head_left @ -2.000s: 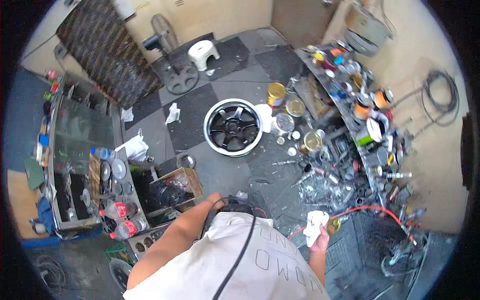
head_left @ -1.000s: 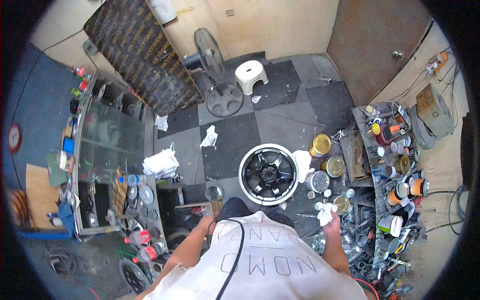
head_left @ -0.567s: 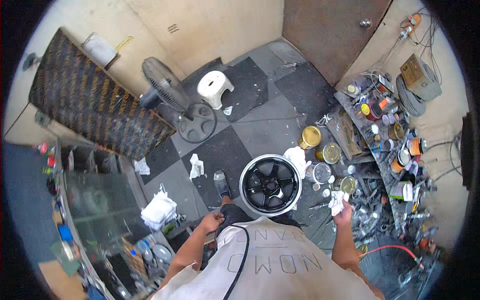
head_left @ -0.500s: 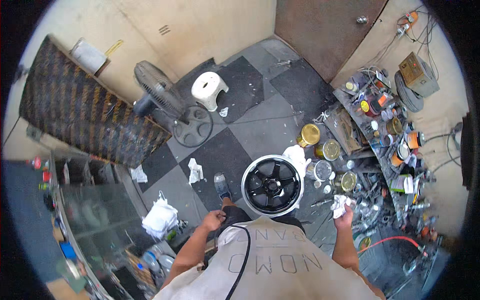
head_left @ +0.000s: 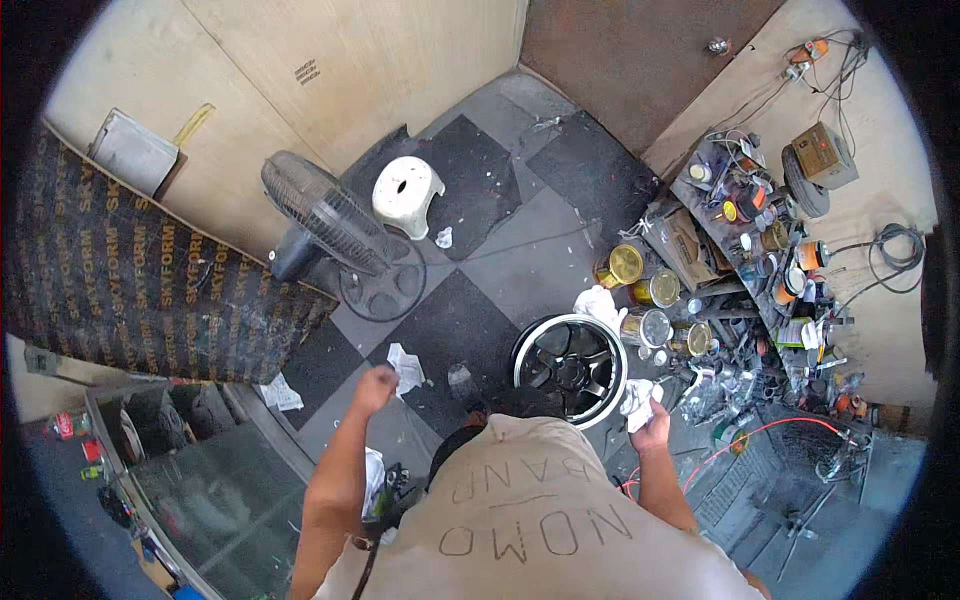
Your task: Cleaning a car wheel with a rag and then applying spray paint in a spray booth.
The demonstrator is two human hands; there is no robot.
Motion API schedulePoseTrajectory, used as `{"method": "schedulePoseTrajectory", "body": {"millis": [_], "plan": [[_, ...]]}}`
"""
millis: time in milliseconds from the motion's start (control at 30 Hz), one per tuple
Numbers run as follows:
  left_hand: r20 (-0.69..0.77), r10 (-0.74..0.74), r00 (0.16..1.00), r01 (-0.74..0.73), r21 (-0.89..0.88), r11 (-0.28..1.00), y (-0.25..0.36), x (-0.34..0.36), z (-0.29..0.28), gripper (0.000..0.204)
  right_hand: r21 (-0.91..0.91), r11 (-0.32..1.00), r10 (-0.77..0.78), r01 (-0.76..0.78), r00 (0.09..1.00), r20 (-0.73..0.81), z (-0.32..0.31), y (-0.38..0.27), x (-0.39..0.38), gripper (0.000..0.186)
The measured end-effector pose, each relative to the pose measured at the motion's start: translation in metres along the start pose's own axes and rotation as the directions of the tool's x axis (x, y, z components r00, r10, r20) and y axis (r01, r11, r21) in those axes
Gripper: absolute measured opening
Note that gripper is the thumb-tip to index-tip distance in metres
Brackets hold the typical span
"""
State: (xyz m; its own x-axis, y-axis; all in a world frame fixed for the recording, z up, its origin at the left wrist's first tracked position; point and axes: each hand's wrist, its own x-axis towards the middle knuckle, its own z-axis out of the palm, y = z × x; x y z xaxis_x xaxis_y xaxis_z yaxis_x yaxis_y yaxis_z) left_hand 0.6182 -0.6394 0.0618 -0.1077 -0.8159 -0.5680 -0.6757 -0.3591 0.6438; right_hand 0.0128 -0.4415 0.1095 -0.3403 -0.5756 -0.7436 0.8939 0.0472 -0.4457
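My left hand (head_left: 375,388) is raised at the lower left, fingers curled closed; what it holds, if anything, is hidden. My right hand (head_left: 650,425) grips a crumpled white cloth (head_left: 638,398), just beside a black wheel rim with a polished lip (head_left: 603,400) on the checkered floor in front of me. Another white cloth (head_left: 595,303) lies at the rim's far side. A dark shoe (head_left: 462,380) shows between my left hand and the rim.
Paint cans (head_left: 655,290) stand right of the rim, beside a cluttered shelf (head_left: 760,265) and red hose (head_left: 780,425). A pedestal fan (head_left: 315,210), white stool (head_left: 398,195), leaning board (head_left: 160,300) and crumpled paper (head_left: 282,395) lie ahead-left. A glass cabinet (head_left: 200,490) is at lower left.
My left hand has risen forward from the waist. My right hand has shifted leftward with the cloth, close to the rim. The view has turned, and I am now nearer the fan and rim.
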Motion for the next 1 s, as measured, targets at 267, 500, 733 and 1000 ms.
{"method": "schedulePoseTrajectory", "body": {"millis": [267, 500, 733, 1000], "plan": [[0.225, 0.276, 0.934, -0.237, -0.187, 0.953, 0.211, 0.107, 0.003, 0.018, 0.151, 0.986, -0.074, 0.076, 0.997, -0.022, 0.052, 0.028, 0.039, 0.037], [0.528, 0.434, 0.73, -0.413, -0.165, 0.896, 0.287, 0.136, 0.003, 0.019, 0.226, 0.973, -0.029, 0.045, 0.997, -0.074, 0.101, 0.044, 0.12, 0.037], [0.706, 0.163, 0.689, -0.401, 0.185, 0.897, 0.332, 0.227, 0.007, 0.046, 0.249, 0.968, -0.036, 0.008, 0.994, 0.105, 0.219, 0.003, 0.216, 0.037], [0.671, 0.343, 0.657, -0.446, -0.022, 0.895, 0.453, 0.335, 0.016, 0.033, 0.241, 0.956, -0.21, 0.17, 0.965, 0.154, 0.302, -0.059, 0.248, 0.042]]}}
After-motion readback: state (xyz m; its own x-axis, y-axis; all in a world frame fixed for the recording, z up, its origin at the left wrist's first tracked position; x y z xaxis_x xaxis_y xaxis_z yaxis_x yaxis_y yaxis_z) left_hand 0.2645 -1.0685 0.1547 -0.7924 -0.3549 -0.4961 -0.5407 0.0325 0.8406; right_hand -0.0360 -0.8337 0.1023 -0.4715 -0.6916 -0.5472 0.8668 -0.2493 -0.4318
